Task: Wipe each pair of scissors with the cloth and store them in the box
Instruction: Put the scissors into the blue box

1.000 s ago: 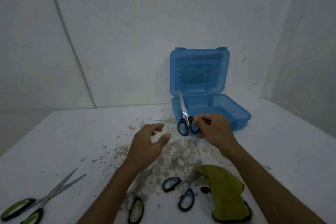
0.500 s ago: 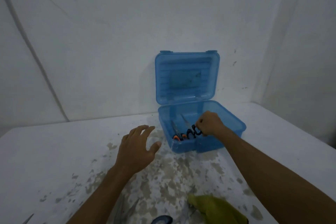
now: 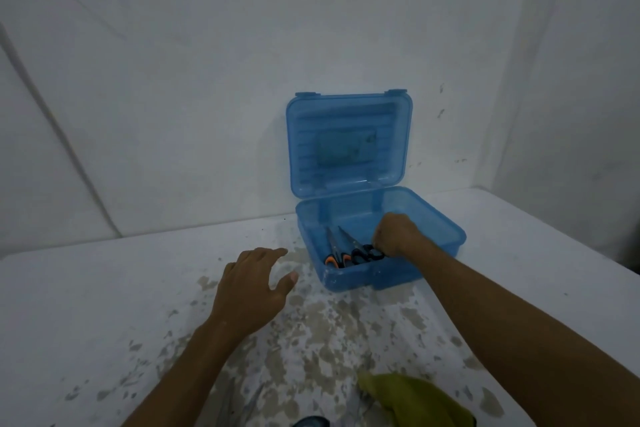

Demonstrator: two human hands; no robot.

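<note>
A blue plastic box point(image 3: 437, 218) stands open on the table, its lid point(image 3: 349, 142) upright against the wall. Inside lie orange-handled scissors point(image 3: 332, 251) and black-handled scissors point(image 3: 360, 251), blades pointing away from me. My right hand point(image 3: 394, 234) is inside the box, fingers curled on the black handles. My left hand point(image 3: 252, 291) hovers over the table left of the box, fingers spread and holding nothing. The yellow-green cloth point(image 3: 415, 399) lies at the bottom edge, near my right forearm.
The white table point(image 3: 86, 305) has worn brown patches in the middle. Scissor blades point(image 3: 242, 406) and a dark scissor handle point(image 3: 311, 421) poke in at the bottom edge. White walls close the back and right side.
My right hand carried the black-handled scissors from in front of the box down into it, beside the orange pair. The view tilted up, so most scissors on the table left the frame.
</note>
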